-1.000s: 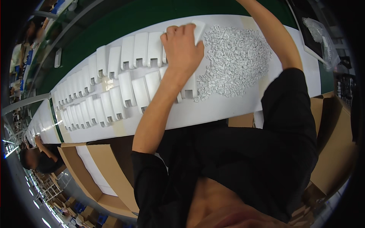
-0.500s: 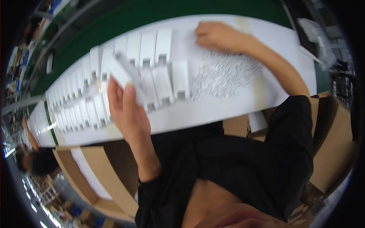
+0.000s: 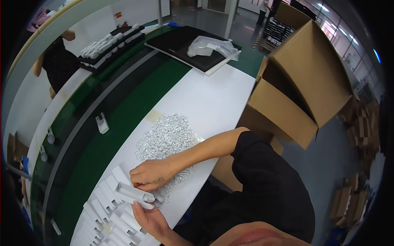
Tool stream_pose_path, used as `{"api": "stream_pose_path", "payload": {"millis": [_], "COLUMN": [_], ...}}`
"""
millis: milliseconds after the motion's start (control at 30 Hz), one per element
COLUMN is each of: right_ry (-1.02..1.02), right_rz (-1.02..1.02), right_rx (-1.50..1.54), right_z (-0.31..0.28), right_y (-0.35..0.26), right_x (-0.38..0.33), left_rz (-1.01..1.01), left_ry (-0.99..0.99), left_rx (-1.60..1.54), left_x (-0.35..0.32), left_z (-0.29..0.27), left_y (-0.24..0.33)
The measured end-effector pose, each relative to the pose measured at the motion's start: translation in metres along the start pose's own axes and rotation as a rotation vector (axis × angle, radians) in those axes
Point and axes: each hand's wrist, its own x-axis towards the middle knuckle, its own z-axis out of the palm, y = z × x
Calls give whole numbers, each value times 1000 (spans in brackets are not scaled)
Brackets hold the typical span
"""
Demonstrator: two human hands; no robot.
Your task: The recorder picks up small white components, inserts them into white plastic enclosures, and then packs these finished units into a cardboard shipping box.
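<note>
My left hand (image 3: 152,223) grips a long white plastic housing (image 3: 129,192) near one end, tilted above the table with its hollow side showing. Curled in over that housing, my right hand (image 3: 152,174) has its fingers closed. Whatever is in them, if anything, is hidden. Under my right forearm spreads a heap of small white-grey parts (image 3: 160,137). More white housings (image 3: 106,192) lie side by side in rows at the lower left, beside my hands.
The white table (image 3: 230,88) borders a green conveyor belt (image 3: 88,158), where a loose white piece (image 3: 102,123) lies. A plastic bag (image 3: 213,47) rests on a black panel (image 3: 180,43) at the far end. Open cardboard boxes (image 3: 283,104) stand at right. Another person (image 3: 61,61) is across the belt.
My view has swung to the right. My right hand has come from beside the heap to the housing in my left hand, and the two hands are now close together.
</note>
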Motion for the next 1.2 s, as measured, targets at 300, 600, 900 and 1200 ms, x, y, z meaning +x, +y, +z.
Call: {"api": "stream_pose_path", "payload": {"millis": [300, 600, 900, 1200], "right_ry": [-65, 51, 108, 93], "right_rz": [47, 853, 818, 698], "right_rx": [-290, 806, 841, 790], "right_z": [26, 2, 7, 8], "right_y": [-14, -86, -92, -90], "right_x": [-9, -4, -11, -24], "left_rz": [-7, -58, -72, -155], "left_ry": [66, 75, 34, -30], "left_rx": [103, -82, 39, 27], "left_x": [-15, 4, -6, -5], "left_z": [-16, -11, -12, -17], "left_y": [7, 14, 15, 11]}}
